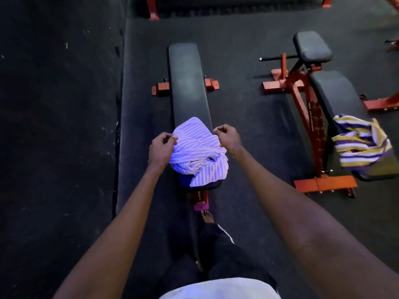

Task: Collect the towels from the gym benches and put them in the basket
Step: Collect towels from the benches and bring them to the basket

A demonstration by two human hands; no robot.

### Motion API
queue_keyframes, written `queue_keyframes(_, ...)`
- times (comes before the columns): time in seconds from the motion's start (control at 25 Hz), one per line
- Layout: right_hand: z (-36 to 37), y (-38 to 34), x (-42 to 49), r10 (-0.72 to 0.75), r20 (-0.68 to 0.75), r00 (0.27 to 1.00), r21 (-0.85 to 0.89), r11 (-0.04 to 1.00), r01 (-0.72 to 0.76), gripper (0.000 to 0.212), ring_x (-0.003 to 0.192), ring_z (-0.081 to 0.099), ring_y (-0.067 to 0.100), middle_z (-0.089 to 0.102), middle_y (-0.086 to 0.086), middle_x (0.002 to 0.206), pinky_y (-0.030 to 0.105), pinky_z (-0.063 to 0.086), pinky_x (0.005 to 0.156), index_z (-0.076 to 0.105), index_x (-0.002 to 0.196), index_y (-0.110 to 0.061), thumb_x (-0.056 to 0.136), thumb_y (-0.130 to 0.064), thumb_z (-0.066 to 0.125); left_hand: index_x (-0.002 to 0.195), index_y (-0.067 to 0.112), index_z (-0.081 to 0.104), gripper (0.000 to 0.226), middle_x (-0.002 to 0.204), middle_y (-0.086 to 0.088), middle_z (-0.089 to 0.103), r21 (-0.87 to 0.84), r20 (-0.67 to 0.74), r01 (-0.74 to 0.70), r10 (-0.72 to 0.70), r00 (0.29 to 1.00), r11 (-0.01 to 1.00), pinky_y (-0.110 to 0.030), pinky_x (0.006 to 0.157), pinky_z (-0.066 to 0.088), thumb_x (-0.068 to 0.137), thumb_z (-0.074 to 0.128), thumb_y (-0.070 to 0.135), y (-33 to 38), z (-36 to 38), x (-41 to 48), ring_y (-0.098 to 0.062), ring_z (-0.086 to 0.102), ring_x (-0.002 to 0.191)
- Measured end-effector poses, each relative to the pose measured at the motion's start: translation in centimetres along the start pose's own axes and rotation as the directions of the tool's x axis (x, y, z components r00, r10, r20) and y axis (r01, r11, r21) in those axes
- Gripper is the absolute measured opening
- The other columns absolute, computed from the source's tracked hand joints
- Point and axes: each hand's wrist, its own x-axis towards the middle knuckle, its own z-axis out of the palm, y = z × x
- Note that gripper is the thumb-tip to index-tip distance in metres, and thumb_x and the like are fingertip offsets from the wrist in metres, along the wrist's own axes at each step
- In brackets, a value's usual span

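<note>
- hard to make out: the floor (64, 126) at 9 o'clock is dark matting with little detail. a blue thing (185, 180) peeks out from under the near edge of the pale ribbed towel (200, 156), and it is too covered to identify.
- cut off: red frames (152, 9) at 12 o'clock are clipped by the upper edge. the second bench (336, 93) at 3 o'clock runs out of the right edge. a white garment (216, 288) at 6 o'clock is cropped by the bottom edge.
- counted: two hands, two towels, two benches, one bare foot (207, 216).
- left hand (162, 147): it sits at the pale ribbed towel's 9 o'clock, with thumb and fingers curled, pinching the cloth's left edge.
- the pale ribbed towel lies bunched on the near end of the long black tabletop (186, 83), hiding that end. it sits between the two hands.
- right hand (227, 137): it sits at that towel's 2 o'clock, with fingers curled right at the cloth's right edge. i cannot tell whether any cloth is caught in them.
- the hands are apart, one on each side of the towel.
- striped towel (360, 143): purple, yellow and white, draped over the second bench's pad at 3 o'clock from the right hand, well apart from both hands.
</note>
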Motion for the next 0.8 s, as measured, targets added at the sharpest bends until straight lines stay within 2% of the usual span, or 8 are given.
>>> queue_keyframes(0.28,6.2,2.0,9.2,0.038,0.099,0.994,-0.165,0.986,-0.021,0.015,0.093,0.069,0.022,0.074,0.009,0.096,0.031,0.051,0.082,0.075,0.092,-0.01,0.085,-0.022,0.068,0.084,0.022,0.068,0.018,0.076,0.0,0.068,0.012,0.042,0.037,-0.037,0.998,0.999,-0.019,0.053,0.043,0.095,0.057,0.014,0.0,1.9,10.3,-0.009,0.056,0.061)
queue_keyframes(0.4,10.3,4.3,12.4,0.121,0.185,0.975,-0.2,0.976,-0.083,0.021,0.09,0.065,0.021,0.071,0.014,0.105,0.03,0.05,0.083,0.073,0.099,-0.012,0.082,-0.02,0.063,0.083,0.022,0.068,0.019,0.074,0.001,0.067,0.034,0.104,0.057,-0.061,0.993,0.998,-0.02,0.056,0.044,0.093,0.057,0.011,-2.1,2.7,14.8,-0.003,0.057,0.058)
queue_keyframes(0.44,11.7,5.3,13.6,0.16,0.207,0.965,-0.216,0.97,-0.115,0.029,0.093,0.064,0.022,0.068,0.015,0.113,0.03,0.049,0.085,0.071,0.104,-0.016,0.079,-0.026,0.063,0.081,0.023,0.068,0.019,0.074,0.001,0.067,0.048,0.132,0.062,-0.068,0.989,0.997,-0.022,0.059,0.045,0.092,0.057,0.011,-3.2,3.1,16.5,-0.003,0.057,0.058)
queue_keyframes(0.52,14.6,7.7,15.9,0.212,0.267,0.94,-0.352,0.929,-0.109,0.057,0.122,0.054,0.03,0.051,0.016,0.137,0.039,0.043,0.101,0.06,0.126,-0.02,0.076,-0.045,0.069,0.078,0.026,0.068,0.017,0.073,0.003,0.069,0.088,0.169,0.066,-0.08,0.982,0.994,-0.028,0.066,0.047,0.088,0.059,0.016,-6.2,3.9,19.8,-0.007,0.059,0.062)
queue_keyframes(0.6,17.0,10.3,16.4,0.26,0.357,0.897,-0.551,0.834,-0.022,0.099,0.143,0.028,0.038,0.024,0.012,0.157,0.055,0.03,0.113,0.032,0.151,-0.022,0.072,-0.063,0.075,0.074,0.029,0.069,0.014,0.074,0.005,0.072,0.143,0.179,0.081,-0.106,0.978,0.986,-0.035,0.072,0.049,0.081,0.059,0.023,-8.9,4.3,21.7,-0.013,0.062,0.068)
queue_keyframes(0.68,19.9,13.4,17.2,0.348,0.415,0.841,-0.661,0.75,0.016,0.128,0.149,0.006,0.043,-0.001,0.011,0.165,0.064,0.017,0.113,0.005,0.159,-0.025,0.063,-0.07,0.078,0.073,0.03,0.069,0.013,0.075,0.006,0.072,0.157,0.21,0.111,-0.143,0.967,0.981,-0.037,0.074,0.051,0.078,0.058,0.026,-11.8,5.1,24.2,-0.015,0.064,0.072)
queue_keyframes(0.76,20.6,15.2,16.1,0.367,0.424,0.828,-0.745,0.662,0.089,0.132,0.148,0.001,0.047,-0.006,0.012,0.165,0.068,0.012,0.111,0.001,0.158,-0.025,0.061,-0.064,0.082,0.075,0.03,0.069,0.012,0.076,0.007,0.072,0.169,0.236,0.112,-0.151,0.96,0.979,-0.036,0.072,0.05,0.078,0.058,0.026,-12.2,5.1,23.8,-0.014,0.063,0.071)
queue_keyframes(0.8,21.4,16.2,16.2,0.368,0.405,0.837,-0.763,0.64,0.088,0.123,0.147,0.008,0.049,0.003,0.014,0.164,0.068,0.015,0.11,0.009,0.156,-0.023,0.064,-0.058,0.083,0.076,0.029,0.068,0.012,0.076,0.007,0.072,0.181,0.252,0.11,-0.154,0.956,0.977,-0.036,0.072,0.049,0.078,0.057,0.027,-12.8,5.3,24.3,-0.013,0.063,0.071)
